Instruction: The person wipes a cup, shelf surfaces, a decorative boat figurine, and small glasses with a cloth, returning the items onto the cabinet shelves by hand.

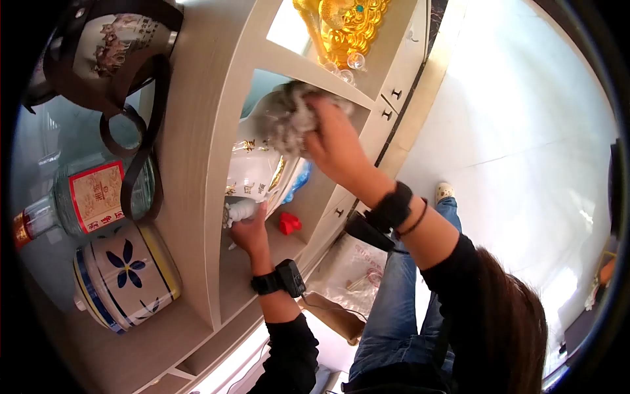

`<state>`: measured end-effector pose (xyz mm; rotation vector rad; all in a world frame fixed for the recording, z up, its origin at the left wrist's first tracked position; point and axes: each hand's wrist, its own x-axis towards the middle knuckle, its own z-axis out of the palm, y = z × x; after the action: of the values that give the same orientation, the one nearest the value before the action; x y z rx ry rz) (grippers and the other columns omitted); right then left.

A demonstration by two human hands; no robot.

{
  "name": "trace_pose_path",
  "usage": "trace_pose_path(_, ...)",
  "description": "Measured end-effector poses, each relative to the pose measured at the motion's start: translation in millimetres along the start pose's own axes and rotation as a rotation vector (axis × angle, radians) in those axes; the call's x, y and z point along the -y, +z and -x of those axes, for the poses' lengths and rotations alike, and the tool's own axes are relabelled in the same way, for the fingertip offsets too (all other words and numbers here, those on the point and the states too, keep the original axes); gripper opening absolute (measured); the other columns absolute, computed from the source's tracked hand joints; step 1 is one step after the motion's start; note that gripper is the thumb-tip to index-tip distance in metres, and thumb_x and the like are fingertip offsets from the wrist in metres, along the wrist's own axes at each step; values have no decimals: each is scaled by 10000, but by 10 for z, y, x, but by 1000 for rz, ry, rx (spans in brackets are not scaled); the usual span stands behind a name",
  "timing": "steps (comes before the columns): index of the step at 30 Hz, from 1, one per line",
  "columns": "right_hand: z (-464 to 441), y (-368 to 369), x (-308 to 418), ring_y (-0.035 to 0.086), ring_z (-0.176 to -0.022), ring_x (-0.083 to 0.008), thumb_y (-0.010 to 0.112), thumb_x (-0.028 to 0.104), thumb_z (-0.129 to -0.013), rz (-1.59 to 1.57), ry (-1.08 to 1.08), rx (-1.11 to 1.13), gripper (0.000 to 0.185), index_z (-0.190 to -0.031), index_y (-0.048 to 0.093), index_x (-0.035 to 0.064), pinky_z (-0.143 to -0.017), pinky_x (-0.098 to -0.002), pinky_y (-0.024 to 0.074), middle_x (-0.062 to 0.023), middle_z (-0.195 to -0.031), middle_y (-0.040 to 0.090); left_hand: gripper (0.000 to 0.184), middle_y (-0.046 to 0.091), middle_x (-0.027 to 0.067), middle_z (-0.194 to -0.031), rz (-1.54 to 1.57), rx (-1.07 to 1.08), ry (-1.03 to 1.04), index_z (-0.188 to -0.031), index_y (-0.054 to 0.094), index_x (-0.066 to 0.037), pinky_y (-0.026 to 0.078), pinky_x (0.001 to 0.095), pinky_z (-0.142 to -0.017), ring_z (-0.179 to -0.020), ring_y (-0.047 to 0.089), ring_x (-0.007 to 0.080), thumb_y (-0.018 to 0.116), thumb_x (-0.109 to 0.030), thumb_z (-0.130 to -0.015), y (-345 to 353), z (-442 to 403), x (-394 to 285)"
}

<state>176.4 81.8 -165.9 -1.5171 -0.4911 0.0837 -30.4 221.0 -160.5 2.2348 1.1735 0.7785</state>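
In the middle compartment of the cabinet is a white ornament (252,172) with gold characters and gold trim. My left hand (252,231) is closed round a knobbed white part at its lower end. My right hand (326,134) is clasped on a grey-and-white fluffy cloth (289,121), smeared by motion. The cloth lies against the ornament's upper part and hides it. Beside the ornament are a blue piece (300,182) and a small red object (289,223).
A gold ornament (341,23) with clear balls (355,61) stands in the adjoining compartment. On the other side are a glass bottle (92,197), a flower-painted jar (128,279) and a strapped, decorated vessel (121,43). Drawers with dark knobs (387,114) line the cabinet.
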Motion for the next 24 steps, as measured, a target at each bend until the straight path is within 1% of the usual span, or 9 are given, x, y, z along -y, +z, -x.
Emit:
trace_pose_path(3,-225,253,-21,435,-975,-362,517,91,-654,-58,-105,127,443,-1076,411,8,-840,-400,345,-215,-1017,469,479,587,135,-897,-6,37,69,-894,547,37,432,320,-744,-812,566,224,765,-229,-561,-34,-45,217)
trace_pose_path(5,-334,340,-1,415,-1005,-388,481,52,-621,117,-131,140,514,-1120,367,5,-855,-387,363,-210,-1067,457,480,587,134,-896,-56,61,67,-894,547,36,429,323,-747,-817,564,229,763,-237,-564,-58,-36,219)
trace_pose_path(6,-427,321,32,426,-1014,-375,532,121,-599,194,-40,289,568,-1132,365,17,-851,-373,378,-214,-1105,442,482,587,134,-895,-98,79,60,-895,547,36,426,325,-750,-822,562,235,762,-244,-567,-65,-32,194)
trace_pose_path(13,-737,298,328,495,-946,-327,586,206,-551,407,148,574,496,-993,514,-8,-814,-354,395,-192,-948,552,488,589,135,-900,-155,84,8,-907,553,16,430,334,-729,-811,563,266,760,-263,-565,-66,4,80)
trace_pose_path(15,-679,419,368,506,-944,-321,572,167,-595,701,43,427,429,-985,543,-11,-819,-378,387,-198,-951,555,506,579,139,-935,-318,90,-24,-933,547,12,420,342,-750,-842,549,279,758,-262,-564,-87,-17,114)
trace_pose_path(17,-582,588,260,508,-947,-316,525,100,-663,645,-9,112,325,-967,551,-12,-827,-399,385,-192,-992,541,471,588,147,-911,-403,58,75,-902,556,30,428,339,-734,-821,564,263,743,-271,-592,-96,-26,209)
trace_pose_path(19,-550,618,166,513,-943,-299,487,56,-703,620,-33,213,325,-1019,512,-12,-819,-394,398,-188,-1013,526,444,597,155,-886,-487,28,165,-871,566,48,437,336,-717,-799,579,246,729,-280,-619,-95,-32,224)
trace_pose_path(21,-488,609,172,520,-930,-284,476,80,-719,629,137,246,385,-1092,446,-9,-807,-378,411,-173,-974,534,448,598,153,-883,-390,42,135,-874,567,37,440,342,-709,-795,580,259,733,-285,-612,-85,-33,205)
trace_pose_path(24,-338,569,46,530,-893,-258,466,110,-723,725,-40,122,353,-1056,429,-3,-763,-353,423,-141,-938,535,461,598,146,-884,-401,29,193,-896,554,38,443,338,-699,-795,580,246,731,-282,-616,-87,-31,174)
